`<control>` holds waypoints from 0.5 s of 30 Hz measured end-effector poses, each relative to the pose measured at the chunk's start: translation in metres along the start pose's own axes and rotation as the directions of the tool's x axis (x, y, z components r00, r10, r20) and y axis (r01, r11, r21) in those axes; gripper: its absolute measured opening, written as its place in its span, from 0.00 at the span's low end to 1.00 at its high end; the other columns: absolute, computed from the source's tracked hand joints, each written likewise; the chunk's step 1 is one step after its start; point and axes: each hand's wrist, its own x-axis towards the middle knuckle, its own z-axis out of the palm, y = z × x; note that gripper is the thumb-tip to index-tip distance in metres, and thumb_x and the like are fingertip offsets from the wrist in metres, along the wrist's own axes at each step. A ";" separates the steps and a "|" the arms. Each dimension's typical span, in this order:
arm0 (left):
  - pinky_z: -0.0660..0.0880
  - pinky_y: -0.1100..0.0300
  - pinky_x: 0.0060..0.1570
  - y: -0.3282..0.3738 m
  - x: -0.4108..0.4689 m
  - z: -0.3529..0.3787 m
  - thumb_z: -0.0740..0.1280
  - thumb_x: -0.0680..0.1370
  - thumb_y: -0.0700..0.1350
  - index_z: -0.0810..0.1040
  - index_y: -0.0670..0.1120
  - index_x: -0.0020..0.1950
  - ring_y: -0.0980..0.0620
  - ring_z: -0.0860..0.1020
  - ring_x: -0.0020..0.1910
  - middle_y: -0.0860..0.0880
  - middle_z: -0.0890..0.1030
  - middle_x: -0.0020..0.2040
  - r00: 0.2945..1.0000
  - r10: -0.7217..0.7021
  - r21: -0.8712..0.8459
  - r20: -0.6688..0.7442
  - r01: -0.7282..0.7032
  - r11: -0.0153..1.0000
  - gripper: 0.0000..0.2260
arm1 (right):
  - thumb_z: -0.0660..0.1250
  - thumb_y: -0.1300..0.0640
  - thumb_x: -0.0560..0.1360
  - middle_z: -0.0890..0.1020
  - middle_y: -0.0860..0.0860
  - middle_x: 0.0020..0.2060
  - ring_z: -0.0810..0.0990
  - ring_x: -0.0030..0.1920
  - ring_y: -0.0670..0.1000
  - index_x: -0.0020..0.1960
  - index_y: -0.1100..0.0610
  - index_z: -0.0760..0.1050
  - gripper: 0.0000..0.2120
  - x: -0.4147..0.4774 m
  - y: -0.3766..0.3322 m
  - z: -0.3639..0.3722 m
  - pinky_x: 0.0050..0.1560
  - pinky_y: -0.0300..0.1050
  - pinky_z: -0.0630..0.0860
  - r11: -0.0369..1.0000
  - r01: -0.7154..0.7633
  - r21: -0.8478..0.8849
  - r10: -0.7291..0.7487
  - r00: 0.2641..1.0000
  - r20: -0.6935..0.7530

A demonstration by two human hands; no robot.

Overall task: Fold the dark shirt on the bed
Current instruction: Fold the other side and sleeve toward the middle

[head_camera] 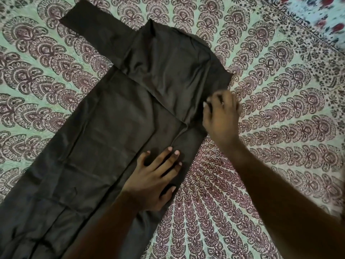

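Nearest, at 6 o'clock: left hand [156, 178], palm down on the dark shirt [112, 128], fingers [174, 153] straight and spread wide, pinning the cloth flat. Just right of centre, toward 3 o'clock: right hand [221, 116], blurred, fingers curled at the shirt's right-hand edge; cannot tell whether pinching the cloth or only touching it. Shirt long and diagonal across the patterned bed [280, 109], hem toward 7 o'clock, collar end toward 12 o'clock. 1 sleeve [89, 28] stretched out flat toward 11 o'clock. Right side of the shirt already turned in over the body, leaving a rumpled, creased panel at centre.

Judged an early stage of folding: 1 side in, the outstretched sleeve and the lengthwise folds not yet done.

Possible trouble from here:
- Smooth, slippery-looking cloth sliding back open under lighter pressure from the left hand.
- Creases in the turned-in panel locked in by folding over them unsmoothed.
- A skewed fold line from pulling the edge at 3 o'clock harder than the pinned part at 6 o'clock.
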 end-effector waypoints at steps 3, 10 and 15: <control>0.63 0.36 0.66 0.000 0.000 0.001 0.64 0.76 0.60 0.72 0.51 0.75 0.46 0.61 0.81 0.47 0.64 0.82 1.000 -0.002 -0.004 0.003 0.002 1.000 0.29 | 0.60 0.45 0.83 0.75 0.59 0.70 0.75 0.68 0.60 0.67 0.59 0.76 0.22 -0.049 0.001 0.006 0.68 0.59 0.66 0.989 0.142 -0.040 -0.131 0.968 0.216; 0.63 0.37 0.66 -0.001 0.001 0.001 0.65 0.75 0.60 0.72 0.51 0.75 0.47 0.60 0.82 0.48 0.64 0.82 1.000 0.000 0.009 -0.001 0.000 1.000 0.30 | 0.42 0.27 0.77 0.44 0.49 0.84 0.45 0.84 0.58 0.84 0.43 0.45 0.39 0.062 0.059 0.025 0.76 0.74 0.50 0.987 0.012 -0.161 0.066 0.880 0.471; 0.62 0.36 0.66 -0.001 0.001 0.001 0.64 0.76 0.60 0.72 0.51 0.75 0.46 0.60 0.82 0.48 0.63 0.82 1.000 0.000 0.014 0.007 0.000 1.000 0.29 | 0.48 0.35 0.84 0.46 0.54 0.84 0.42 0.84 0.60 0.85 0.50 0.48 0.34 0.074 0.049 0.013 0.78 0.73 0.44 0.978 -0.147 -0.150 0.197 0.891 0.409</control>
